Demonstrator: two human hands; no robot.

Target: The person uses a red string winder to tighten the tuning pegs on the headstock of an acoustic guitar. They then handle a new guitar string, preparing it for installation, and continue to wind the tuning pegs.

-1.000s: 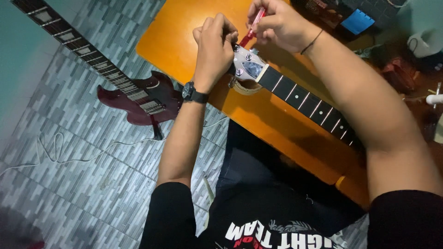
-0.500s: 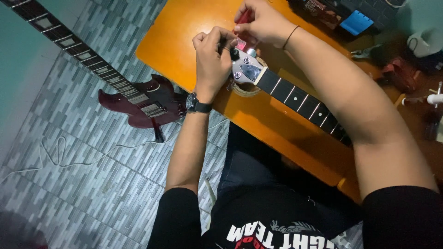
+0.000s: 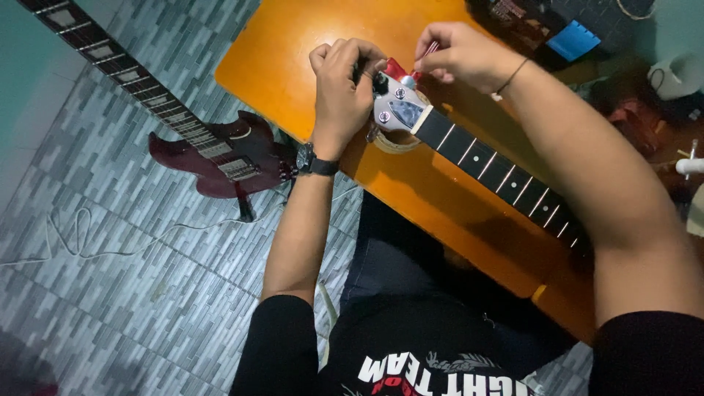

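Note:
A guitar neck with a dark fretboard (image 3: 499, 172) lies across the orange table (image 3: 293, 66). Its headstock (image 3: 396, 110) is pale with metal tuner posts and rests on a roll of tape (image 3: 392, 141). My left hand (image 3: 341, 92), with a black watch on the wrist, is closed around the headstock's end. My right hand (image 3: 458, 55) pinches a thin red-handled tool (image 3: 425, 53) just above the headstock. What the tool's tip touches is hidden by my fingers.
A dark red electric guitar (image 3: 213, 150) lies on the grey tiled floor at left, its neck running to the upper left. A pale cord (image 3: 95, 235) trails on the floor. A dark case with a blue item (image 3: 572, 40) and a white cup (image 3: 678, 73) sit at upper right.
Both hands and the headstock sit slightly lower in view. My right hand has dropped closer to the headstock, still holding the red tool.

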